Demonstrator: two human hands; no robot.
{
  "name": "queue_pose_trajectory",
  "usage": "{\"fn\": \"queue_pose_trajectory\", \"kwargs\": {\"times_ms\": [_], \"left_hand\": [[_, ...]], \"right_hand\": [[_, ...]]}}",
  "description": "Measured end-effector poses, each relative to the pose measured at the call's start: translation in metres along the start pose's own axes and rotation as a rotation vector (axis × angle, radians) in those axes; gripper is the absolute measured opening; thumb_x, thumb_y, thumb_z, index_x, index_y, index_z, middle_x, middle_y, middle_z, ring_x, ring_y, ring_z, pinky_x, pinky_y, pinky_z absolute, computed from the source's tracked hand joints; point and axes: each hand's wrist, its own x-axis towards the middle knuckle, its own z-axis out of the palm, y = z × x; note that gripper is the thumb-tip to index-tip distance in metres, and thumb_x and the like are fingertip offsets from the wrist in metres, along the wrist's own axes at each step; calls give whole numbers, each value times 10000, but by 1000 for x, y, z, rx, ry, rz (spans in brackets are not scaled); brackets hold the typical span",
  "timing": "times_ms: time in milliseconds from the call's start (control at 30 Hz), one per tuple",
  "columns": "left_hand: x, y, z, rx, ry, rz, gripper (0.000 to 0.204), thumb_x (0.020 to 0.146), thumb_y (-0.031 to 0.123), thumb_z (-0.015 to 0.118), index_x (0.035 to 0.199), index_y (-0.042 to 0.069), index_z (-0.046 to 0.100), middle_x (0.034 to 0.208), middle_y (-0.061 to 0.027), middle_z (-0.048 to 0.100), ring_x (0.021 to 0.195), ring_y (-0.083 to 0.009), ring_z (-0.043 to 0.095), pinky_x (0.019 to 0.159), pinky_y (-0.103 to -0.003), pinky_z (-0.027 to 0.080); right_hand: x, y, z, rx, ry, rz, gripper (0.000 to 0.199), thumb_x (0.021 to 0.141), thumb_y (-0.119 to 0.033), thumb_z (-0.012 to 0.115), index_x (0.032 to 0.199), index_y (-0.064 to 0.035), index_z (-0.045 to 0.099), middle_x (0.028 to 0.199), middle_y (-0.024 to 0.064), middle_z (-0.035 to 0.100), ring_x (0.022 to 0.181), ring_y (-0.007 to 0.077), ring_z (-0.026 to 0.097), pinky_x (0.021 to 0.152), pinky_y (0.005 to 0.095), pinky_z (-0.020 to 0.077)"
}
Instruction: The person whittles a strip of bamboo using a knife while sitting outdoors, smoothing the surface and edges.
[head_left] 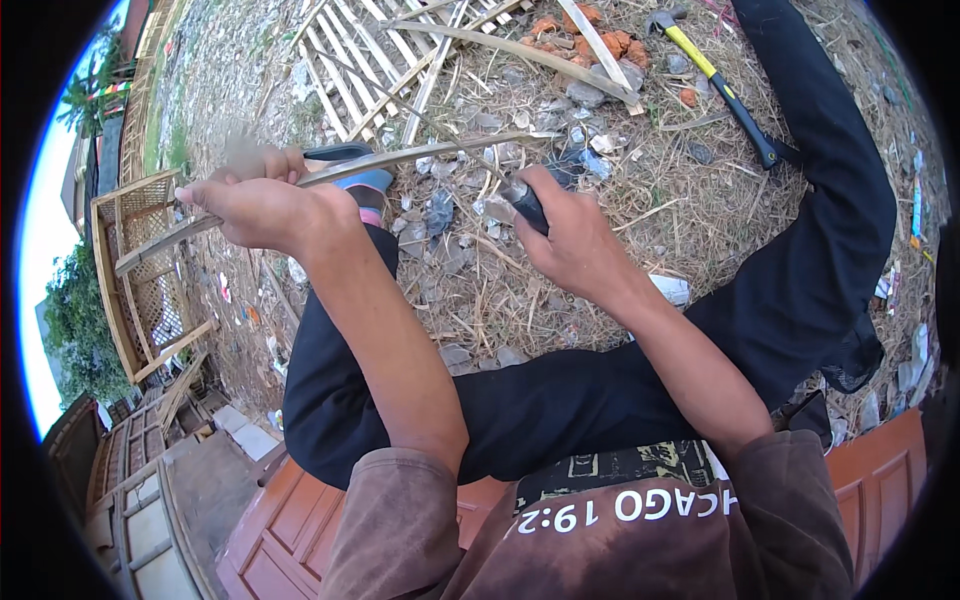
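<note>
Dry straw and rubble cover the ground [500,290]. The left hand [265,205] grips a bamboo strip [400,158]; the right hand [570,235] clasps a knife handle [527,205]. A hammer [715,80] lies beyond, beside a lattice [385,60].

bamboo strip [400,158]: long, thin, pale, near-level above knee | knife [527,205]: dark handle, blade against strip

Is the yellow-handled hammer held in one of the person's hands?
No, the hammer lies on the ground beyond the right hand, which grips a dark handle.
</note>
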Motion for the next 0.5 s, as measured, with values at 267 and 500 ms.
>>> {"fn": "queue_pose_trajectory", "kwargs": {"times_ms": [267,500], "left_hand": [[-3,-4,-3,5,79,-106,502,1052,475,285,667,152,272,563,20,270,502,-111,213,470,-277,201],[-8,-2,11,14,16,-85,494,1052,467,278,677,145,270,556,19,261,501,-111,214,467,-279,202]], "right_hand": [[0,29,2,-271,23,243,255,810,-13,599,1030,-24,469,706,252,625,679,451,635,610,543,477],[-5,84,-10,-473,-27,364,247,798,0,601,1029,-21,517,723,240,619,688,445,625,603,494,473]]}}
